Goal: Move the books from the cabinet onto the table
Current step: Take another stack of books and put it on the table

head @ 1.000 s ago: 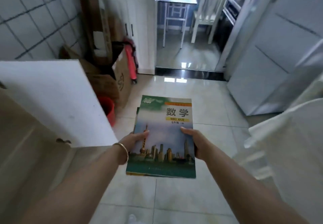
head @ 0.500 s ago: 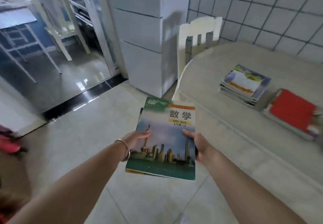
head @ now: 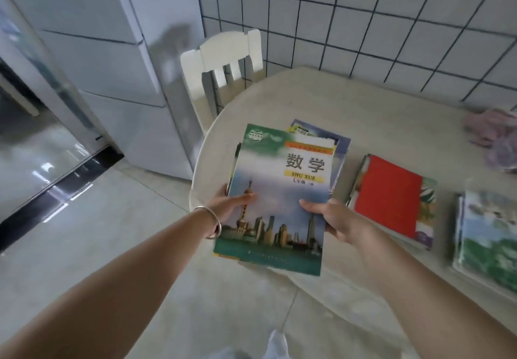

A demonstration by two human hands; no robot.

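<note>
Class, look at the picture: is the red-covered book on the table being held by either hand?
No: the red-covered book lies on the table, while both hands grip the green-and-blue maths book.

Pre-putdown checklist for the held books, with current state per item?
1. Grip: left hand and right hand both clamp the maths book stack: ok.
2. Stack alignment: lower books stick out at the left edge: not ok.
3. Over the table: far half yes, near edge past the rim: not ok.
4. Landing spot: blue-cover pile lies under the stack's far end; contact cannot tell.
5. Red book pile beside the right hand, apart from the stack: ok.
6. White chair away from the path: ok.
</note>
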